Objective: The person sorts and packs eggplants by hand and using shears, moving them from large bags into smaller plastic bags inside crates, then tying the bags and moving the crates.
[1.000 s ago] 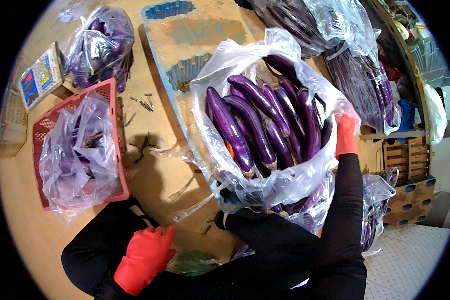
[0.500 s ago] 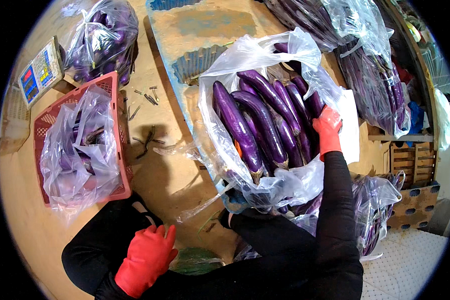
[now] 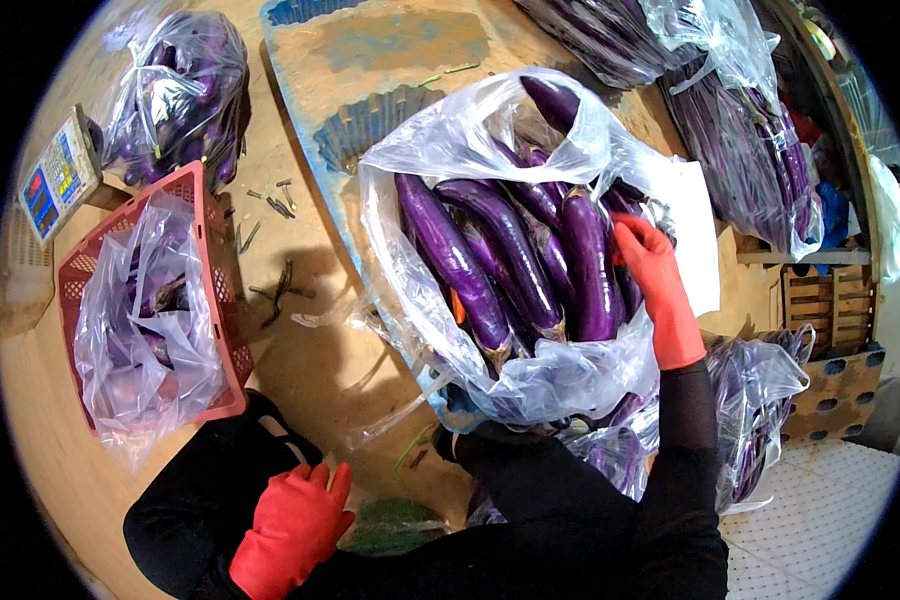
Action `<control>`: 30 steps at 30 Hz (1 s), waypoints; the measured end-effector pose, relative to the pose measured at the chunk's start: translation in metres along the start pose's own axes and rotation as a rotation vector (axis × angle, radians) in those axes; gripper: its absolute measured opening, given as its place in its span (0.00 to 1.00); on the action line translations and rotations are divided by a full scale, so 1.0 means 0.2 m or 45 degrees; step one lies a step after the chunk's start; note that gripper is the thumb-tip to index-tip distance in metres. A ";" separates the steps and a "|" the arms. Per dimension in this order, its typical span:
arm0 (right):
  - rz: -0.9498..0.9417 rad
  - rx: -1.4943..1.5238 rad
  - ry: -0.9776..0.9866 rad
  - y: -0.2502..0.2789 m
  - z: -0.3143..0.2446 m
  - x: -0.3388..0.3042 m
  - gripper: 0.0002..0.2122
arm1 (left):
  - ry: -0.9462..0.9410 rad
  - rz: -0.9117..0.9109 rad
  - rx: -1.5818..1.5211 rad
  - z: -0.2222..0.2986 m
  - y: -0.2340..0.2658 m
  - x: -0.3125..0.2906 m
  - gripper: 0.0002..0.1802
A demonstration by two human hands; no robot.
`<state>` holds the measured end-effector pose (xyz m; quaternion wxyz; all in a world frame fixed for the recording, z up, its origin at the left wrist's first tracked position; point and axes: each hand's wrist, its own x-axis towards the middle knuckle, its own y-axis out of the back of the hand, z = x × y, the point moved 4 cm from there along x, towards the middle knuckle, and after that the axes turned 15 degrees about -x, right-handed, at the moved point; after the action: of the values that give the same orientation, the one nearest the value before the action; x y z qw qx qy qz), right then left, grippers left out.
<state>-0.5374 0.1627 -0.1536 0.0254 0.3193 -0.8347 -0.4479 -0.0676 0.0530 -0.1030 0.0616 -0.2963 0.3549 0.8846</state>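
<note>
Wears smooth, bright red rubber gloves [image 3: 292, 528], close-fitting, with short plain cuffs [image 3: 680, 350]. Shows long, snug black sleeves [image 3: 688, 410], faintly sheer near the right cuff, and plain black trousers [image 3: 545, 480].

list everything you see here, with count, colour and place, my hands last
open bag: one, see-through, centre
eggplants: several, overlapping, purple, in open bag
tray: one, worn, blue-edged, partly under open bag
white sheet-like piece: one, white, right of open bag
tied bag of eggplants: one, see-through and purple, upper left
scale: one, pale, far left
crate: one, red, left, holding bagged eggplants
wrapped eggplants: count unclear, purple, upper right
more bagged eggplants: count unclear, purple, lower right
stem scraps: several, dark, right of crate
slatted crate: one, brown, far right
legs: two, black-clothed, bottom
left hand: one, red-gloved, lower left
right hand: one, red-gloved, at open bag's right side
</note>
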 end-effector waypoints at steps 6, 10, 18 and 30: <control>0.575 -0.471 0.610 0.44 -0.42 0.39 0.19 | -0.124 0.069 0.052 -0.01 -0.06 0.03 0.30; 0.532 -0.123 0.386 0.43 -0.56 0.33 0.13 | -0.002 -0.095 0.033 0.00 -0.04 0.11 0.29; 0.436 -1.474 0.425 0.01 -0.16 0.44 0.15 | -0.085 -0.024 0.141 0.01 -0.09 0.12 0.29; -0.575 0.018 0.020 0.23 -0.30 0.35 0.14 | -0.255 0.132 0.130 0.10 -0.02 0.00 0.28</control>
<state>-0.5973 0.0981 -0.0995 -0.0714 0.5019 -0.7448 -0.4339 -0.0755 0.0687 -0.0939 0.0658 -0.1843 0.4062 0.8926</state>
